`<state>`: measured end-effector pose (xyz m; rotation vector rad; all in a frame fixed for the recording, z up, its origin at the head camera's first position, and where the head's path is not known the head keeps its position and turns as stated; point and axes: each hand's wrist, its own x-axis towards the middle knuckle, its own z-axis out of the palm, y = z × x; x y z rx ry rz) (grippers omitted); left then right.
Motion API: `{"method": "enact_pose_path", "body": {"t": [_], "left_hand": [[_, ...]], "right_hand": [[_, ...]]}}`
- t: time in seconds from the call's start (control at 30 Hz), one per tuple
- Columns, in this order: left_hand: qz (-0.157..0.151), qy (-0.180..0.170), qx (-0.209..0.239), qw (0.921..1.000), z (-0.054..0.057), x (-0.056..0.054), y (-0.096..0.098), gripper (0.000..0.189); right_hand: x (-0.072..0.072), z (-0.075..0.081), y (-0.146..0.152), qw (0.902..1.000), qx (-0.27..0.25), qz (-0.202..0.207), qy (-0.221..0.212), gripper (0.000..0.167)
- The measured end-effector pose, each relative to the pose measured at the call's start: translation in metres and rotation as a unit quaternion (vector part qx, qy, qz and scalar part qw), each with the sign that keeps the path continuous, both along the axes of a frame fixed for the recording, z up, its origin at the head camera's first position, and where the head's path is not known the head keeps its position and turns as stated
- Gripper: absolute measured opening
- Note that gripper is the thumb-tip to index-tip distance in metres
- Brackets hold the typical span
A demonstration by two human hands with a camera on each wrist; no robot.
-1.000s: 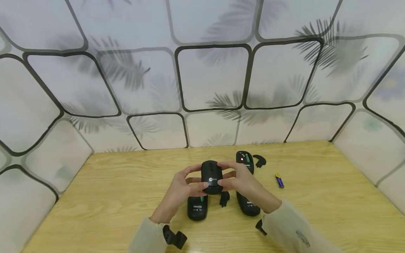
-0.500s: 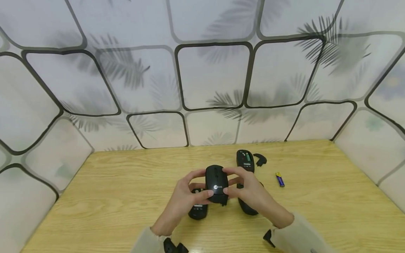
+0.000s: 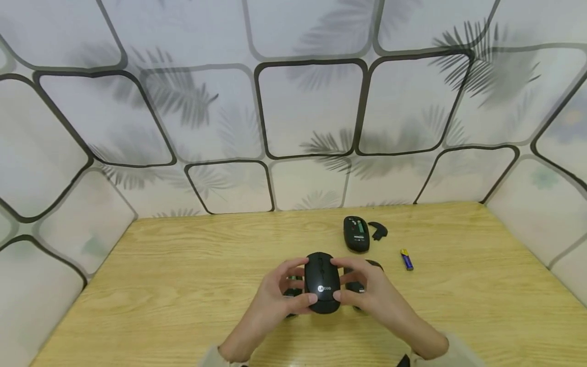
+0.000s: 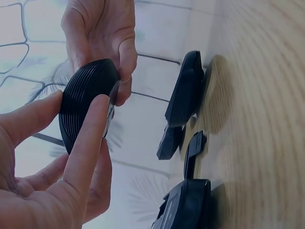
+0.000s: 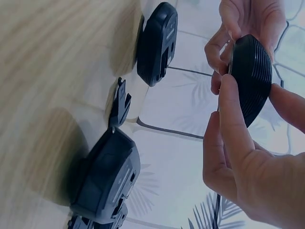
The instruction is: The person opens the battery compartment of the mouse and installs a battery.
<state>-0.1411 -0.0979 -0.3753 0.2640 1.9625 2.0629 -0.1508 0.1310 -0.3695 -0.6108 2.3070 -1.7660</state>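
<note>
A black computer mouse [image 3: 322, 278], buttons and logo facing up, is held above the table between both hands. My left hand [image 3: 275, 290] pinches its left side between thumb and fingers. On the opposite side my right hand [image 3: 373, 285] grips it the same way. The wrist views show the ribbed side of the held mouse [image 4: 86, 102] and daylight beneath it. Two overturned mice lie below, one partly behind the left hand [image 3: 291, 292], the other mouse [image 5: 109, 176] mostly hidden behind the right hand in the head view.
Farther back on the wooden table [image 3: 183, 275] lies another overturned mouse [image 3: 356, 234] with its battery bay uncovered. Beside it are a curved black cover [image 3: 379, 231] and a yellow-and-blue battery [image 3: 406, 260]. Another black cover [image 4: 193, 150] shows in the left wrist view. A patterned wall closes the back.
Both hands have brought the held mouse toward the person and slightly right, its top still up. It now hides the loose cover between the two nearer mice. The grip looks unchanged.
</note>
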Motion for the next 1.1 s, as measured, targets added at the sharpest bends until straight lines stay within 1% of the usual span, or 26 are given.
{"method": "enact_pose_path", "body": {"t": [0.1,0.27,0.33,0.37,0.5,0.6,0.7,0.77,0.9,0.93,1.03,1.1], "left_hand": [[-0.005,-0.002,0.002,1.0,-0.001,0.003,0.001,0.067],[-0.008,-0.003,0.003,1.0,-0.004,0.005,0.002,0.067],[-0.007,-0.005,0.006,0.9999,-0.005,0.005,0.002,0.068],[-0.007,-0.007,0.008,0.9999,-0.005,0.006,0.001,0.068],[-0.01,-0.012,0.018,0.9997,-0.006,0.006,0.0,0.066],[-0.023,-0.008,0.036,0.9991,-0.007,0.006,0.0,0.055],[-0.031,-0.003,0.058,0.9978,-0.008,0.006,0.0,0.045],[-0.028,0.001,0.064,0.9976,-0.008,0.006,0.001,0.043],[-0.009,0.01,0.04,0.9991,-0.01,0.006,0.003,0.05],[-0.004,0.012,0.034,0.9993,-0.01,0.006,0.003,0.052],[0.004,0.016,0.013,0.9998,-0.011,0.006,0.004,0.054],[0.005,0.026,-0.004,0.9996,-0.012,0.005,0.004,0.053]], "right_hand": [[0.003,-0.002,0.002,0.9999,-0.008,0.008,0.001,0.056],[0.004,-0.005,0.004,0.9988,-0.037,0.014,-0.028,0.056],[0.004,-0.005,0.004,0.9982,-0.045,0.02,-0.033,0.056],[0.003,-0.006,0.004,0.9982,-0.046,0.024,-0.03,0.056],[0.001,-0.006,0.005,0.9979,-0.041,0.05,0.006,0.053],[0.0,-0.007,0.007,0.9966,-0.041,0.069,0.02,0.053],[-0.001,-0.008,0.009,0.9965,-0.042,0.071,0.014,0.056],[-0.002,-0.009,0.01,0.997,-0.038,0.066,0.014,0.057],[-0.001,-0.011,0.01,0.9964,-0.05,0.068,0.004,0.059],[-0.001,-0.011,0.01,0.9964,-0.051,0.068,0.008,0.059],[-0.001,-0.01,0.009,0.997,-0.052,0.056,0.015,0.055],[-0.001,-0.009,0.009,0.9975,-0.051,0.046,0.016,0.051]]}}
